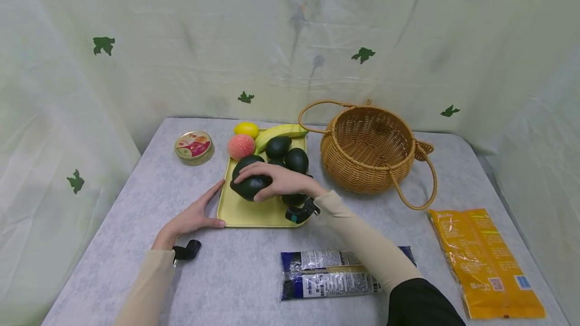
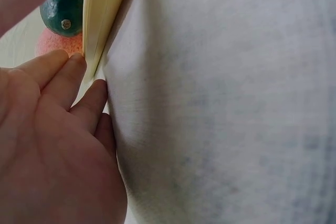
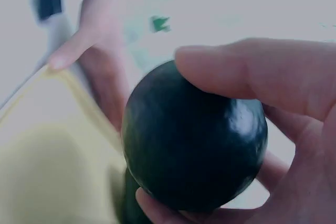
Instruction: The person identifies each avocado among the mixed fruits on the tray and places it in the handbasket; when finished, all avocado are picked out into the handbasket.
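My right hand grips a dark green avocado over the left half of a yellow tray. In the right wrist view the thumb and fingers curl around this avocado. My left hand lies at the tray's near left corner, fingers extended along the left side and thumb at the front edge. Several more avocados lie on the tray, one right behind the held one, some partly hidden by the right hand. Behind them are a pink-red peach-like fruit, a banana and a lemon.
A wicker basket with looped handles stands right of the tray. A round tin sits at the back left. Near the front lies a dark blue packet, partly under the right forearm. An orange bag lies at the right.
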Demonstrator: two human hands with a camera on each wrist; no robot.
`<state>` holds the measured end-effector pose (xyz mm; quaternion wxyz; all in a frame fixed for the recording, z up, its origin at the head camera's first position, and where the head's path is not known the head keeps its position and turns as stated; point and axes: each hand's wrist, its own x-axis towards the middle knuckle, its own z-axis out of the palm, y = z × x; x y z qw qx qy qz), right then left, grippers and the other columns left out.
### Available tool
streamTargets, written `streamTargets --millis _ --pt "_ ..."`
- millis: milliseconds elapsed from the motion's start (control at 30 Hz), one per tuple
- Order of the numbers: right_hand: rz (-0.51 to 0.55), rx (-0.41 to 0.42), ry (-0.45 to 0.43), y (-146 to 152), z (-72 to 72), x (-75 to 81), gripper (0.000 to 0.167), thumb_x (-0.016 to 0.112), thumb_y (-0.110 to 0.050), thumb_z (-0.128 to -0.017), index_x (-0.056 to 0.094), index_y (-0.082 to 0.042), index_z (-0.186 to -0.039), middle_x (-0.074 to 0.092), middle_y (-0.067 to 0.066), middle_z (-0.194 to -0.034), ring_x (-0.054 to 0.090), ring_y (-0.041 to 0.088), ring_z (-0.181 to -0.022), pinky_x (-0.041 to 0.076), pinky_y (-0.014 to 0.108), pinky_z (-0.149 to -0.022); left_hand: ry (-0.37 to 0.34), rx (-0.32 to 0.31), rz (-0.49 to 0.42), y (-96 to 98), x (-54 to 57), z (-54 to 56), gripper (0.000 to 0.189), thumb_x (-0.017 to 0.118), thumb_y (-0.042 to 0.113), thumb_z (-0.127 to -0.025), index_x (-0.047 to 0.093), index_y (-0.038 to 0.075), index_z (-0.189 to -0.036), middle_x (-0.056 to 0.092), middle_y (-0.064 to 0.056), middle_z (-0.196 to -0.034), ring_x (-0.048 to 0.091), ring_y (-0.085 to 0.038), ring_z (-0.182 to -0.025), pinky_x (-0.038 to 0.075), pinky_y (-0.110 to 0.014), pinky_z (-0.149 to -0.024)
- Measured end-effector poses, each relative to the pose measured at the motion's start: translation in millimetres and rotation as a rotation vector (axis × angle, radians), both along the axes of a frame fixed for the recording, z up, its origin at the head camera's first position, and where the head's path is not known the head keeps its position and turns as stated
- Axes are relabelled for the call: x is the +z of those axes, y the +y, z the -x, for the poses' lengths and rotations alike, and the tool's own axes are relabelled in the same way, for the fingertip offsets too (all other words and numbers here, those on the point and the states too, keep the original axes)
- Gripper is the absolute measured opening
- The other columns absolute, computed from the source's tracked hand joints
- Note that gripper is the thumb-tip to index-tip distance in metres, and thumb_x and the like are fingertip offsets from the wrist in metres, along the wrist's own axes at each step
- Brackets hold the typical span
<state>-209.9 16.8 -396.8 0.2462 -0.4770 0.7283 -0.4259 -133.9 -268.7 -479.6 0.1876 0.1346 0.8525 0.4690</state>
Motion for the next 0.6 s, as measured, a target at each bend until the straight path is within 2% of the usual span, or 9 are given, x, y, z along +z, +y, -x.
streamTargets --millis 133,300,500,600 --pt "0.077 -0.091 -0.117 25.5 -0.2 15.1 0.05 0.071 -0.015 -0.087 0.056 -0.019 -0.135 0.044 -0.003 -0.142 0.038 0.009 -0.128 0.035 0.033 -0.103 0.006 -0.001 -0.007 -0.5 -1.2 0.6 0.105 0.081 0.02 -0.078 0.01 0.015 -0.155 0.007 -0.015 -0.159 0.003 -0.038 -0.143 0.006 -0.063 -0.109" --pt "0.121 -0.199 -0.213 57.7 2.9 29.6 0.051 0.07 -0.017 -0.087 0.055 -0.023 -0.135 0.044 -0.007 -0.141 0.045 0.017 -0.121 0.04 0.041 -0.097 0.006 0.002 -0.006 -0.2 -1.3 0.7 0.106 0.081 0.019 -0.077 0.01 0.015 -0.155 0.007 -0.015 -0.158 0.004 -0.038 -0.143 0.006 -0.063 -0.109" --pt "0.163 -0.284 -0.251 93.8 6.9 41.2 0.051 0.068 -0.012 -0.089 0.052 -0.017 -0.137 0.039 -0.004 -0.145 0.041 0.021 -0.127 0.043 0.044 -0.095 0.004 0.006 0.007 -0.1 -2.4 0.4 0.106 0.081 0.021 -0.077 0.01 0.015 -0.155 0.007 -0.016 -0.158 0.003 -0.039 -0.143 0.006 -0.064 -0.108" --pt "0.178 -0.356 -0.253 111.3 6.8 46.9 0.051 0.069 -0.013 -0.088 0.053 -0.017 -0.137 0.035 -0.005 -0.147 0.041 0.02 -0.128 0.044 0.042 -0.095 0.004 0.008 0.013 0.5 -3.0 0.9 0.106 0.081 0.022 -0.077 0.01 0.015 -0.155 0.007 -0.015 -0.158 0.003 -0.039 -0.143 0.006 -0.064 -0.108"
